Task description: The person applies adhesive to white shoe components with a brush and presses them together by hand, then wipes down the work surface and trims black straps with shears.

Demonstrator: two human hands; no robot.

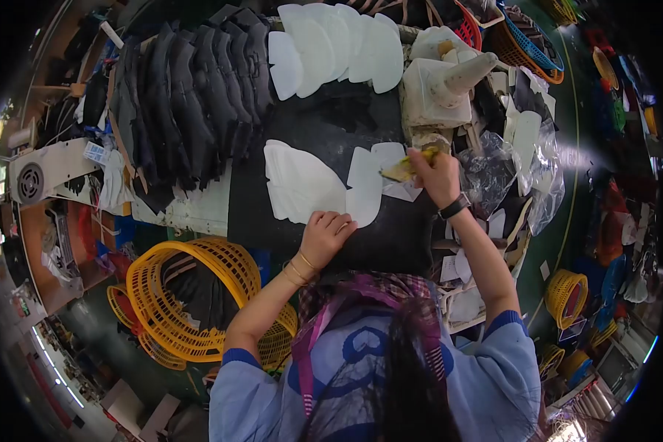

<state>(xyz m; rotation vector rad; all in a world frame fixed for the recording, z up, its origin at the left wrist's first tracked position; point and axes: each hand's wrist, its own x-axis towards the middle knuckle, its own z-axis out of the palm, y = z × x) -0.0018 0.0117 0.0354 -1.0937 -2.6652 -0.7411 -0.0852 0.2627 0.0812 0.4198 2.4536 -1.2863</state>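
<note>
My right hand [436, 178] is closed around a yellow glue brush [399, 172], held over the right side of the work surface. Beneath the brush lie small white pieces [389, 156], partly covered by it. My left hand [327, 239] rests with its fingers laid flat on the lower edge of the white cut pieces. These pieces form an overlapping fan [302, 180], and one rounded white piece [365, 184] sits at its right end. All of them lie on a black mat [254, 221].
Dark cut pieces [191, 96] are stacked in rows at the back left. More white pieces [331, 44] overlap at the back. A white container with a cone-shaped spout [438, 88] stands back right, near clear plastic bags [545, 169]. Yellow baskets [188, 295] stand lower left.
</note>
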